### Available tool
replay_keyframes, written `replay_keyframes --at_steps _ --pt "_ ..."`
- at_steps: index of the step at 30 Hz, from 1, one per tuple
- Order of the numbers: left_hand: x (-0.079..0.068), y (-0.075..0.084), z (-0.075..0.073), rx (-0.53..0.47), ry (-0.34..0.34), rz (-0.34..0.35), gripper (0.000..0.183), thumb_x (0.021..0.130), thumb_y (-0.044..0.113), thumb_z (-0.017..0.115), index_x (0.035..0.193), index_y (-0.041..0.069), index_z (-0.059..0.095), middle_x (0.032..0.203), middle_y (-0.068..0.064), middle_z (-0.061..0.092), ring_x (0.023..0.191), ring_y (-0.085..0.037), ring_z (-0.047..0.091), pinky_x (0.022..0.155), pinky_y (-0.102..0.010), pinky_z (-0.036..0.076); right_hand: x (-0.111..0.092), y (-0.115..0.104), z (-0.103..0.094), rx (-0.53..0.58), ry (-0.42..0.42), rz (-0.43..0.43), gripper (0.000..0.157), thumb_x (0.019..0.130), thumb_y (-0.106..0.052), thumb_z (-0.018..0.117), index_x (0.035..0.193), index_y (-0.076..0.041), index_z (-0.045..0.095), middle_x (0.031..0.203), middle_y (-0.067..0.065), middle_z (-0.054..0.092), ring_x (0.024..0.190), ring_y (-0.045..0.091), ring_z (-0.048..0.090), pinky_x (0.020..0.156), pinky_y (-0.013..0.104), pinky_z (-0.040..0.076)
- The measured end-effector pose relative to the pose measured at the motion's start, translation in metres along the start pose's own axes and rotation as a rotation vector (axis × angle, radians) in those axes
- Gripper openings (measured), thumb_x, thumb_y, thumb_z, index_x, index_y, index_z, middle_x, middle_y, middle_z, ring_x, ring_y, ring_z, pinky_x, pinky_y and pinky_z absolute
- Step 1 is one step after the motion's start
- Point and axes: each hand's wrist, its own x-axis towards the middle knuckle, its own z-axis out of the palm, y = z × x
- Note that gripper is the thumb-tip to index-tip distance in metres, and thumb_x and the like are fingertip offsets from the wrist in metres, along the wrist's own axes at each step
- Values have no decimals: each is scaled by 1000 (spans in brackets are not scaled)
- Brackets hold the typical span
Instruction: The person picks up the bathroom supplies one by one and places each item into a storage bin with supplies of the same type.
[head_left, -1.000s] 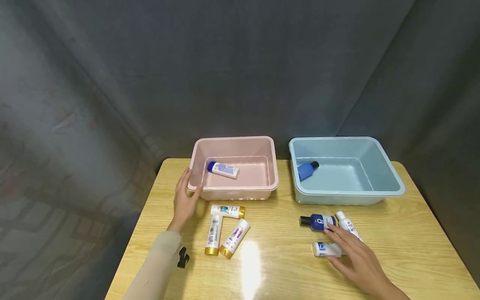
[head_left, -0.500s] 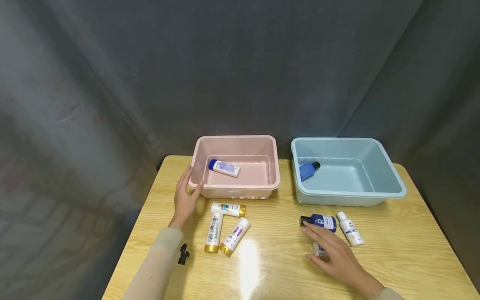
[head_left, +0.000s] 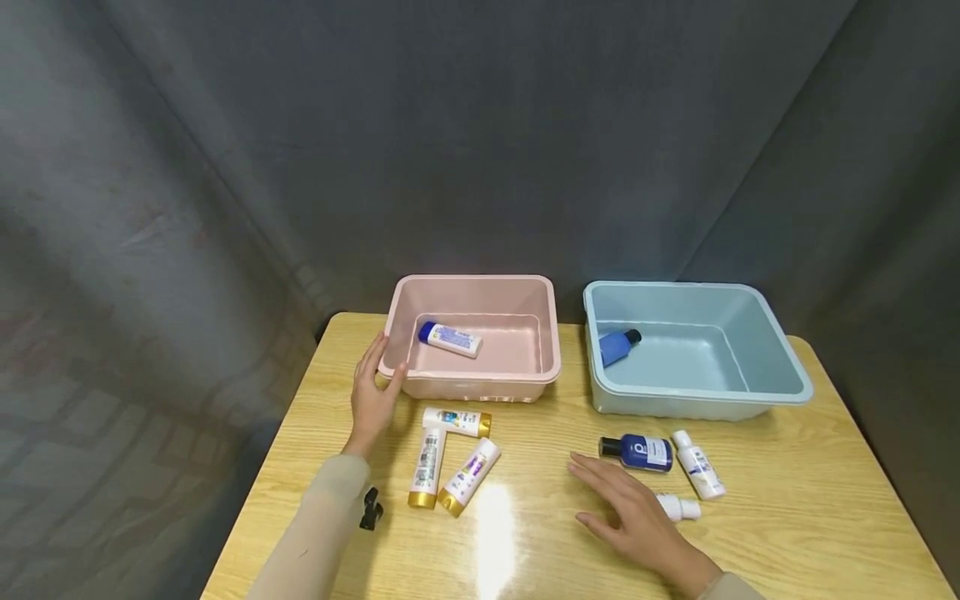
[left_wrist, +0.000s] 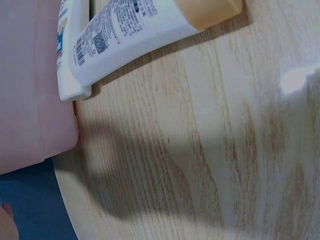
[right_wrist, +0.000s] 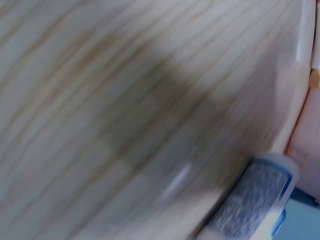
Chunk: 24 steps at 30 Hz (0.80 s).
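My left hand (head_left: 372, 407) rests at the front left corner of the pink bin (head_left: 480, 387), with its fingers along the left side and its thumb at the front rim. Three white tubes with gold caps, a crosswise tube (head_left: 453, 421), a barcoded tube (head_left: 427, 462) and a slanted tube (head_left: 470, 475), lie in front of that bin. My right hand (head_left: 637, 517) hovers over the table with spread fingers and nothing in them. It partly hides a white bottle (head_left: 678, 507). Beyond lie a dark blue bottle (head_left: 647, 452) with a black cap and another white bottle (head_left: 699, 467).
A light blue bin (head_left: 697, 400) stands at the back right, holding a blue bottle (head_left: 617, 346). Inside the pink bin lies a white bottle with a blue cap (head_left: 452, 337). A small black clip (head_left: 371, 508) shows beside my left sleeve. Dark curtains hang behind the table.
My right hand has moved left across the bottles, uncovering the white ones on the right. My left hand has stayed at the pink bin's corner.
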Motion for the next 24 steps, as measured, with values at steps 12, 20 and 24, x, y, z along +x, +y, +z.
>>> replay_keyframes --at_steps 12,20,24 --pt "1 1 4 -1 26 -72 55 95 23 68 147 19 50 154 8 41 142 -18 34 114 -44 34 18 -17 19 30 -100 73 61 90 -36 71 145 -15 51 146 6 51 126 28 54 104 41 46" --pt "-1 2 5 -39 49 -75 54 93 14 69 145 16 52 153 6 43 141 -22 35 111 -47 35 32 -24 31 40 -196 73 61 92 -40 68 147 -22 48 149 0 49 130 22 51 101 48 48" --pt "-2 2 5 -37 59 -75 53 93 14 69 144 16 53 153 7 43 141 -21 35 111 -45 35 38 -27 37 71 -216 82 58 93 -40 67 146 -22 50 149 -1 49 131 21 50 102 48 47"
